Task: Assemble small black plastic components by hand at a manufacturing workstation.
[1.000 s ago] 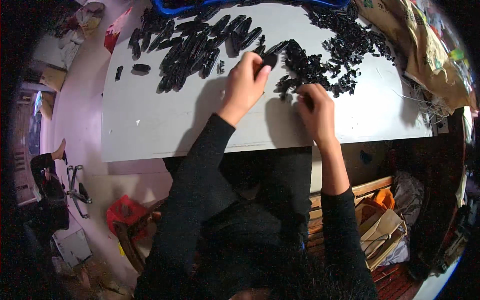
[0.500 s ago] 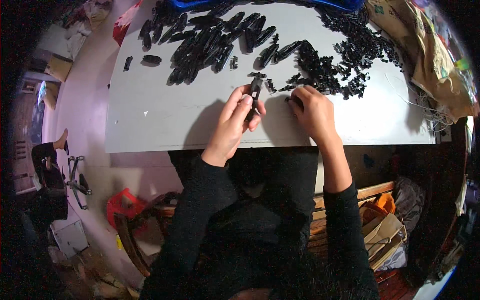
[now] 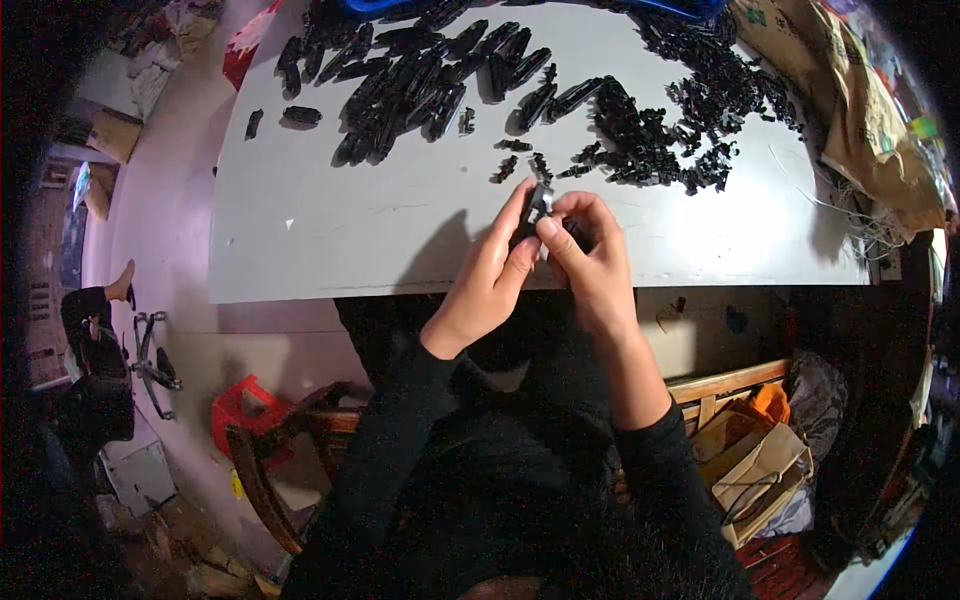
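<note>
Above the near edge of the white table, my left hand (image 3: 492, 268) is closed around a long black plastic part (image 3: 536, 208) with a small pale patch on it. My right hand (image 3: 597, 262) meets it from the right, thumb and fingers bent against the part; whether they also pinch a smaller piece is hidden. Just beyond my fingertips lie a few loose small black pieces (image 3: 516, 146). A heap of small black plastic pieces (image 3: 640, 140) spreads farther right. Long black parts (image 3: 410, 95) like the held one are piled at the far left.
A blue tray's rim (image 3: 640, 8) crosses the table's far edge. Brown sacking (image 3: 850, 110) and loose white strings (image 3: 850, 215) lie at the right. Below the table are a wooden bench (image 3: 725, 385) with cardboard (image 3: 765, 480) and a red bag (image 3: 250, 410). Another person's leg shows far left.
My right hand has come left from the small pieces to the long part. My left hand has shifted slightly right and nearer, and the part is tilted more toward the right.
</note>
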`<state>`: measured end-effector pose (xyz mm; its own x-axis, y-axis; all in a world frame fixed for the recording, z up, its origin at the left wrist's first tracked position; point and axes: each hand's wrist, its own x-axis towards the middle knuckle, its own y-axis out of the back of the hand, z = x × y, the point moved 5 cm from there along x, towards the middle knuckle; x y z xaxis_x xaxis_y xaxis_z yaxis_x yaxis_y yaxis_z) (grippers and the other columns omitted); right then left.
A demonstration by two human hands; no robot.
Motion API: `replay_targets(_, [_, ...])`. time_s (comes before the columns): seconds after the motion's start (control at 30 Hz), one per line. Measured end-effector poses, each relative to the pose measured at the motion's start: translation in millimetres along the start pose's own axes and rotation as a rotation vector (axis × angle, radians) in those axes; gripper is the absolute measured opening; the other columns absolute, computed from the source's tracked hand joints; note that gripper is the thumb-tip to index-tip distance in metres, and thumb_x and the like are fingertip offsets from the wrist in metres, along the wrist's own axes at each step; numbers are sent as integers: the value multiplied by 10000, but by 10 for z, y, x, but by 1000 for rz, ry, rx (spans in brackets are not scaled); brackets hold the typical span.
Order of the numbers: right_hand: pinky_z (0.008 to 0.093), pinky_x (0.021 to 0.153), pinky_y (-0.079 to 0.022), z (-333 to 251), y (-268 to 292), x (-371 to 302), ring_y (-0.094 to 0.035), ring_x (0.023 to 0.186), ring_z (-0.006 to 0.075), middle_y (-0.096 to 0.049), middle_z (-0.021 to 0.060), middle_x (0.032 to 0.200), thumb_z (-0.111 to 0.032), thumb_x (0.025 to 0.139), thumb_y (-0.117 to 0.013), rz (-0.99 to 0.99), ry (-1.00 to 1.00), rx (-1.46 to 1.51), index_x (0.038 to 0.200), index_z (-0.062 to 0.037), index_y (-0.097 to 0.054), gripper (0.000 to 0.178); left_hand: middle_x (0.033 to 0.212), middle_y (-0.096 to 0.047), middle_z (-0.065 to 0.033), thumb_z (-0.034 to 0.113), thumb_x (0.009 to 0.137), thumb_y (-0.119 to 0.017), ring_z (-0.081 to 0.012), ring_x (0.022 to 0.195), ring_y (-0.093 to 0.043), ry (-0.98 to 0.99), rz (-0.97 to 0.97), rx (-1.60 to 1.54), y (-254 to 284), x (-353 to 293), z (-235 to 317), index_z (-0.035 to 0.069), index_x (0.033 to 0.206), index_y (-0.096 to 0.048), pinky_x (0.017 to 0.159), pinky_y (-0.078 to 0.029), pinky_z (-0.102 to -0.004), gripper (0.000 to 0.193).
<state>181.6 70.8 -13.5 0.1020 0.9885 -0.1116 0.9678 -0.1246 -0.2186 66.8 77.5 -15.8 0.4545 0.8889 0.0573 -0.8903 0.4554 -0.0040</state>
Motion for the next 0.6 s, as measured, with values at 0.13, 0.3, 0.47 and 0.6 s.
replay_targets(0.13, [189, 534, -369, -49, 49, -26, -473, 611, 45, -540, -17, 717, -206, 815, -667, -74, -43, 17, 955, -20, -561, 256, 1315, -381, -265, 121, 949, -387, -323, 1206, -429, -22, -55, 161, -63, -90, 60, -6, 1406, -137, 964, -341, -338, 535])
replay_targets(0.3, [212, 561, -420, 26, 79, -67, -517, 618, 60, -590, 18, 685, -203, 825, -656, -68, -88, -119, 842, 27, -591, 240, 1330, -364, -266, 109, 941, -391, -368, 1211, -409, -240, 54, 417, -79, -118, 84, 0, 1408, -122, 980, -339, -374, 550])
replay_targets(0.47, [201, 476, -352, -54, 83, -102, -451, 551, 29, -530, -13, 597, -201, 838, -640, -80, -42, -323, 734, 4, -579, 238, 1342, -351, -262, 90, 931, -397, -373, 1241, -371, -163, 4, 390, -76, -153, 70, -4, 1407, -117, 1010, -308, -380, 560])
replay_targets(0.6, [220, 496, -375, 45, 117, -118, -468, 553, 47, -556, 19, 586, -211, 815, -664, -106, -64, -248, 737, 27, -586, 262, 1351, -345, -255, 68, 922, -399, -344, 1246, -374, -194, 2, 347, -72, -169, 103, -12, 1400, -155, 1012, -305, -361, 542])
